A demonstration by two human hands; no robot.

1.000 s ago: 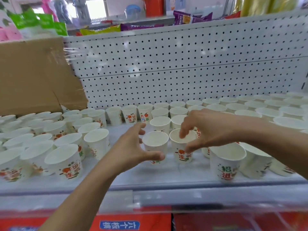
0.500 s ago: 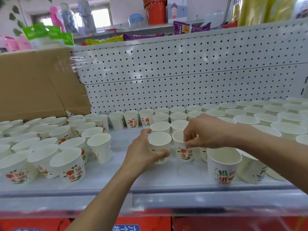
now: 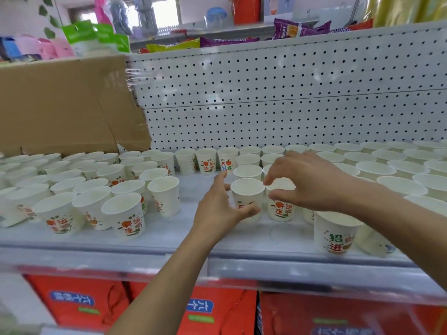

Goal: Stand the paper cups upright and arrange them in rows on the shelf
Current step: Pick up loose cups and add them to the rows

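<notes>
You had both hands on the two front cups of a short column in the middle of the shelf (image 3: 169, 238). Your left hand (image 3: 220, 211) was curled round the near cup (image 3: 246, 197), thumb across its front and fingers reaching behind, probably so you could slide it sideways without tipping so light a thing. Your right hand (image 3: 312, 184) pinched the rim of the neighbour cup (image 3: 280, 211) between forefinger and thumb. That narrow hold seemed suited to steadying it or nudging it against its partner. Both cups stood upright, mouths up, and just beside each other, in line with the cups behind them.

The rows on the right (image 3: 399, 170) ran back to the pegboard (image 3: 266, 93) in tidy order, and I judged you were extending them leftward. The paper cups (image 3: 125, 213) on the left stood upright but bunched and uneven, under the cardboard box (image 3: 60, 105), so they looked like the unsorted stock. A bare strip of shelf lay between that bunch and your hands. A green-printed cup (image 3: 336, 235) stood alone at the front edge, and the cup beside it looked tilted.
</notes>
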